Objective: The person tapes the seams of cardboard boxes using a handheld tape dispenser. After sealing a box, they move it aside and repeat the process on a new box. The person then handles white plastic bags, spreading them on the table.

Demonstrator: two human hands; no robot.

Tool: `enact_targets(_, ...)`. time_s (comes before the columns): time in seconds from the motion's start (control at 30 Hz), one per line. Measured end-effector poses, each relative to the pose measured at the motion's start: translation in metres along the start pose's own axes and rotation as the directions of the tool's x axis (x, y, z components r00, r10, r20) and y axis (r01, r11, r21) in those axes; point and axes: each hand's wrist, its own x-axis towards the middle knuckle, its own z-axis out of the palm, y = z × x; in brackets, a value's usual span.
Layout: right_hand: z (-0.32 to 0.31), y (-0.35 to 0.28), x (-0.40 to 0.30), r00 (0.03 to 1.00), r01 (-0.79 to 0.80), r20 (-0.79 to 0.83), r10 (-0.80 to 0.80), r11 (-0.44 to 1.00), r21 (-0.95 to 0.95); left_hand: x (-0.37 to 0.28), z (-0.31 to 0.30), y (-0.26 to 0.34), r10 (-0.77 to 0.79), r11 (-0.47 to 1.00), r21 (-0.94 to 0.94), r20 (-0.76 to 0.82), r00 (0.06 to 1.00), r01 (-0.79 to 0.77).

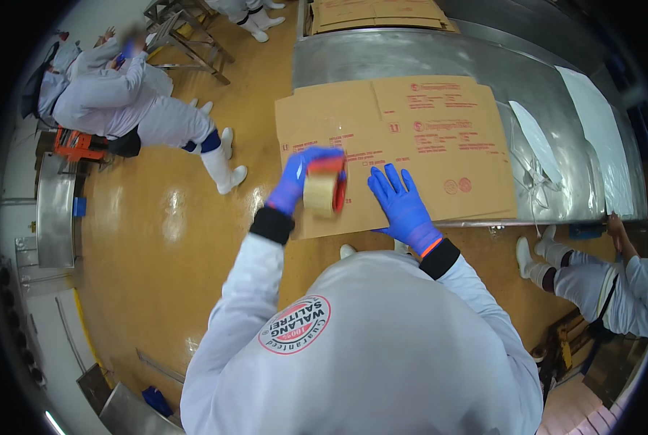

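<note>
A blue glove covers my left hand (pixel 296 176), which is shut on a red tape dispenser (pixel 326 187) with a wide roll of tan packing tape; the dispenser is slightly blurred. It is over the left part of a flat cardboard box (pixel 432 179) bearing red print. My right hand (pixel 402 204), also in a blue glove, rests on the cardboard near its front edge, fingers apart and holding nothing. More cardboard edges show beneath the top piece. The cardboard lies on a stainless steel table and juts past its left and front edges.
More flat cardboard (pixel 378 13) lies at the far end of the steel table (pixel 356 51). White plastic sheets (pixel 601 136) lie on its right. One person (pixel 606 293) stands at the right; others stand at the upper left near a metal stand (pixel 185 41).
</note>
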Motion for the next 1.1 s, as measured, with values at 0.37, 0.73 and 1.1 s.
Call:
enact_targets(0.37, -0.002, -0.01, 0.011, 1.0, 0.018, -0.004, -0.018, 1.0, -0.015, -0.015, -0.024, -0.101, -0.227, 0.898, -0.435, -0.332, 0.916, 0.065)
enact_targets(0.73, -0.154, 0.057, 0.02, 0.854, 0.132, -0.508, -0.116, 0.991, -0.004, -0.09, -0.097, 0.031, 0.03, 0.286, -0.798, -0.546, 0.837, -0.531)
enact_targets(1.1, -0.17, 0.12, 0.217, 0.783, 0.036, -0.58, -0.224, 0.948, -0.317, -0.099, -0.053, 0.025, 0.021, 0.746, -0.515, -0.614, 0.789, -0.421)
